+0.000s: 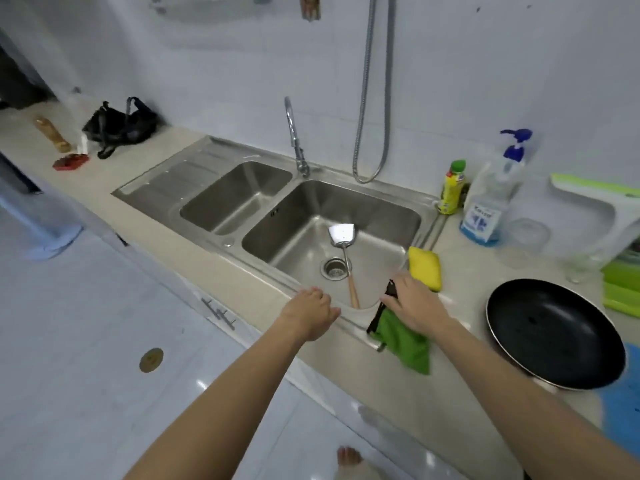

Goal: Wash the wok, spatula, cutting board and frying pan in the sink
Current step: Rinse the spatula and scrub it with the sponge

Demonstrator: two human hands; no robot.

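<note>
Single head-worn view, forward and steeply down from close above the sink and countertop.

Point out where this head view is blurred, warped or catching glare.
Head view: wide-angle warp bows the beige stone counter and the wall's hanging steel hose; the black round frying pan smears at its near rim; soft glare brightens the metal spatula blade in the stainless sink; the right hand is slightly blurred.

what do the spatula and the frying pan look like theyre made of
Spatula: shiny metal blade and shaft, likely stainless steel, mirror-bright; the handle looks like light wood, tan and matte. Frying pan: dark matte inside, probably a nonstick coating, with a thin silvery metal rim.
</note>
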